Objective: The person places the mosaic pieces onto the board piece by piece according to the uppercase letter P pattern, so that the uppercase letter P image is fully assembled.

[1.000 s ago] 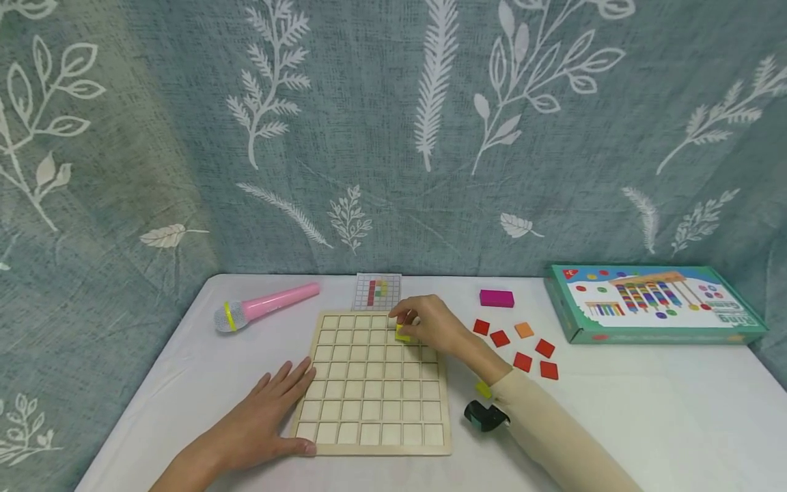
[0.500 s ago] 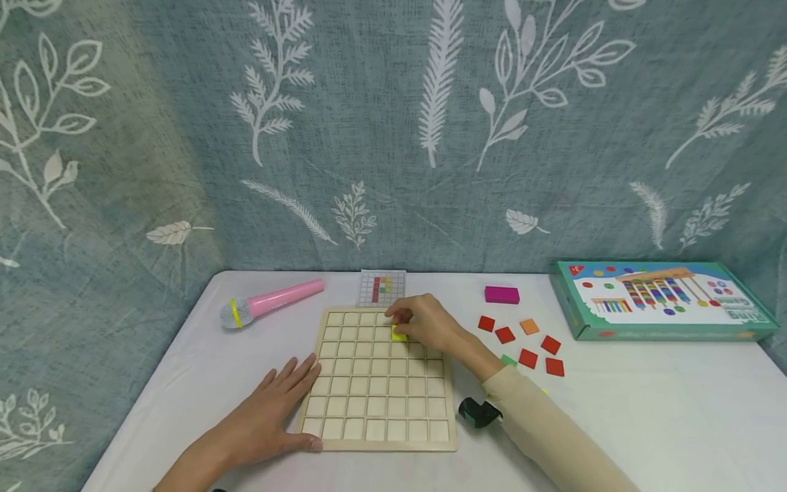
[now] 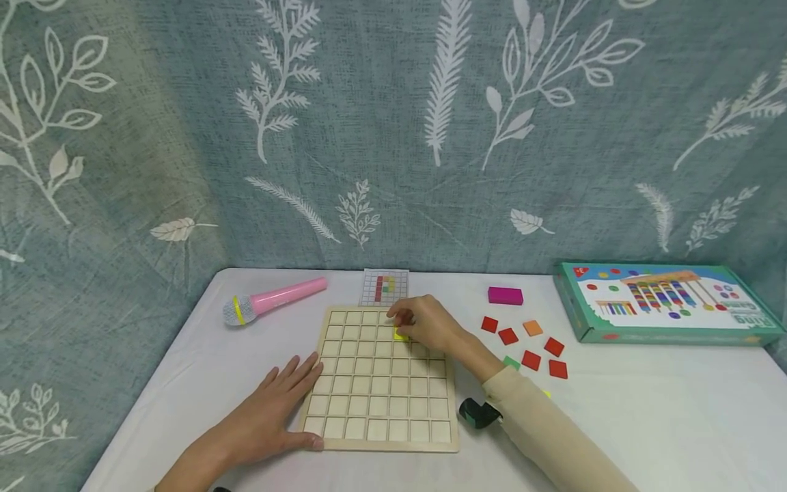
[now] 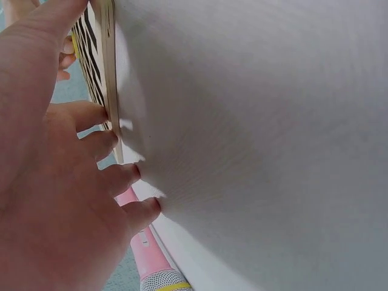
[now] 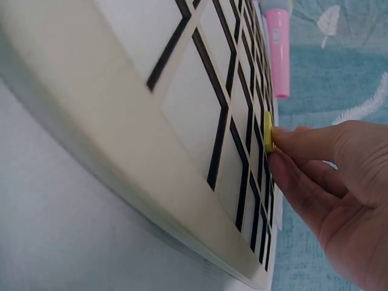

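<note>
A wooden grid board [image 3: 393, 445] lies on the white table. My left hand [image 3: 264, 420] is spread along its left side, with the thumb at the near left corner and the fingertips at the edge. My right hand [image 3: 430, 328] reaches over the far part of the grid. Its thumb and fingers pinch a small square yellow tile [image 3: 400, 333] at a cell in the second row from the back. From the right wrist view, the yellow tile [image 5: 268, 131] sits close against the grid, with the thumb tip on it.
Behind the board lies a pattern card [image 3: 372, 290]. A pink toy microphone [image 3: 289, 296] is at the left. Right of the board are several red tiles [image 3: 531, 360], an orange tile [image 3: 533, 328], a green tile [image 3: 511, 363], a magenta block [image 3: 505, 296] and a toy box [image 3: 670, 314].
The yellow tile now lies flatter on the grid under my right fingers. The right forearm has shifted slightly, uncovering the green tile. My left hand stays at the board's edge.
</note>
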The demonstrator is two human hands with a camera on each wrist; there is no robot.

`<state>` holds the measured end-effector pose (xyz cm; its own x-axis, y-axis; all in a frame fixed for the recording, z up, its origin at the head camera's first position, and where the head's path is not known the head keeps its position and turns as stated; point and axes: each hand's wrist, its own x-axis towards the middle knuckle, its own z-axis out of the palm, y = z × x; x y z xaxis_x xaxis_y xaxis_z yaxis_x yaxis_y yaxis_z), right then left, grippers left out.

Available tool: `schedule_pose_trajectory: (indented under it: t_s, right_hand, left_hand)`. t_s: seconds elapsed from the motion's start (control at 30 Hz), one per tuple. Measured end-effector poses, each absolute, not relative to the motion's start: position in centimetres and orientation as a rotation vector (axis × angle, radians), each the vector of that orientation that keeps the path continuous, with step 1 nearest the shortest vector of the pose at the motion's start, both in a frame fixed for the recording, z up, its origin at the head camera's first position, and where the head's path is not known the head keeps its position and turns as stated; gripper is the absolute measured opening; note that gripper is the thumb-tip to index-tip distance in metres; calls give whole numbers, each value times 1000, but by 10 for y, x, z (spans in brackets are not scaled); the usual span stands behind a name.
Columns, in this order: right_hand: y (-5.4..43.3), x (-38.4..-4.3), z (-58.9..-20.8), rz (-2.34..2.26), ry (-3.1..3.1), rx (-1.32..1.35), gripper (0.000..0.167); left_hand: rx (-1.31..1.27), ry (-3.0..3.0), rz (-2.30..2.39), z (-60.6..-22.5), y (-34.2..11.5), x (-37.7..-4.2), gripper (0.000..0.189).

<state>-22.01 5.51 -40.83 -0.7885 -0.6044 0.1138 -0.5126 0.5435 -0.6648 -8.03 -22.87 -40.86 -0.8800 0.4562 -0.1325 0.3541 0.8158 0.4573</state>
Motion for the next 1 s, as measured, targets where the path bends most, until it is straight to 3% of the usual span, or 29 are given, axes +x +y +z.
schedule_pose_trajectory:
  t_s: [0.43, 1.0]
  right_hand:
    - [70, -215, -400, -1048, 2629, -996, 24]
    - [178, -212, -383, -1066, 2800, -882, 26]
  left_hand:
    - [634, 2772, 637, -409, -229, -80, 113]
    - [626, 2764, 640, -409, -228, -81, 114]
